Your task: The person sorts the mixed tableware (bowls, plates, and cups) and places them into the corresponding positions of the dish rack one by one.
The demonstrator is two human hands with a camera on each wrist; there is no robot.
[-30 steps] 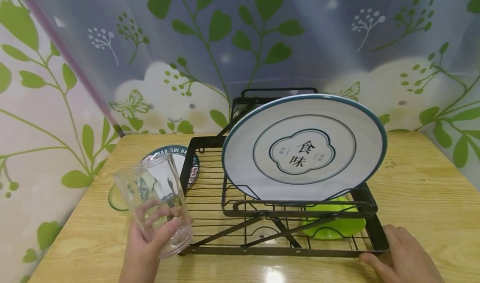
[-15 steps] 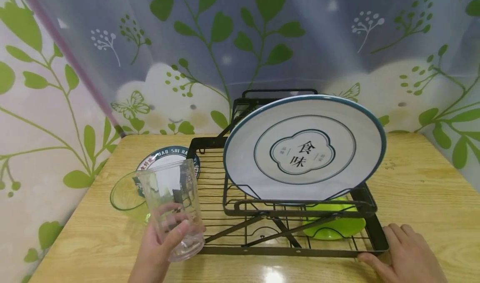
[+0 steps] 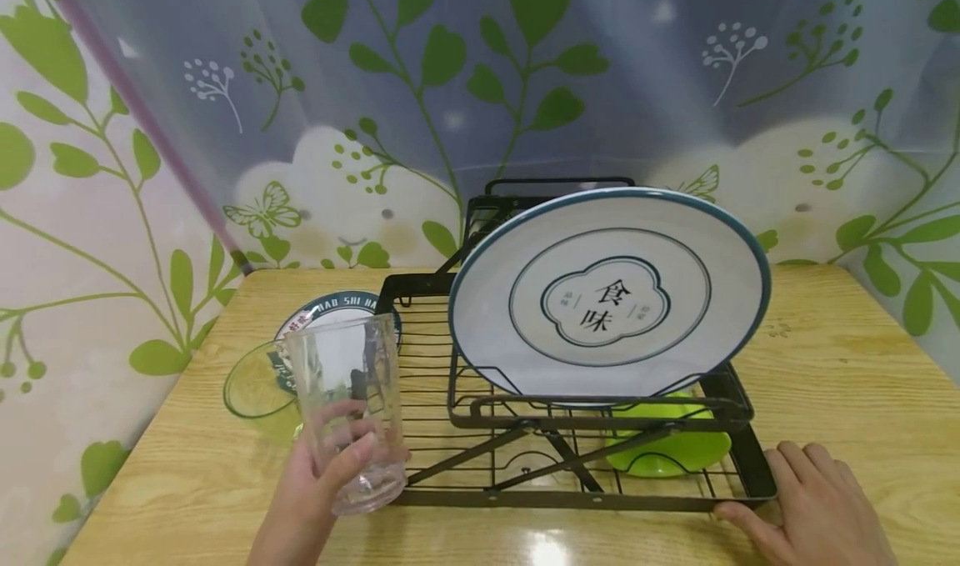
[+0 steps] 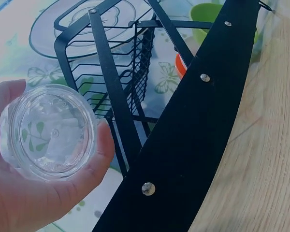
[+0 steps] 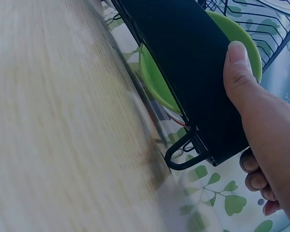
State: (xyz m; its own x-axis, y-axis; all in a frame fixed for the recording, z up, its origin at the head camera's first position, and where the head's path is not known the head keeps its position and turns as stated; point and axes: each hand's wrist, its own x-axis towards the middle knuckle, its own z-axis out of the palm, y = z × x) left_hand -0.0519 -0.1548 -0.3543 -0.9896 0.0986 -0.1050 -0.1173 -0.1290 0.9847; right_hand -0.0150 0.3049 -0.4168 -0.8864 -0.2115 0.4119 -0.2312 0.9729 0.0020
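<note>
My left hand (image 3: 330, 466) holds a clear glass (image 3: 348, 358) round its lower part, nearly upright, beside the front left of a black dish rack (image 3: 551, 499). In the left wrist view the round base of the glass faces the camera between thumb and fingers. My right hand (image 3: 813, 499) grips the rack's front right corner; in the right wrist view the thumb (image 5: 239, 63) lies on its front face and the fingers curl at the side. A large white plate (image 3: 607, 216) with a blue-green rim leans on the rack's upper tier. A green bowl (image 3: 667, 449) sits below it.
Left of the rack, a pale green glass (image 3: 251, 391) stands partly behind the held glass. A smaller plate with a lettered dark rim (image 3: 341, 303) lies behind both. A leaf-patterned curtain (image 3: 420, 116) rises at the wooden table's (image 3: 847, 366) back edge.
My left hand has brought the clear glass rightward, toward the rack's front left, and turned it more upright; it has barely moved in the last half second. The right hand stays at the corner.
</note>
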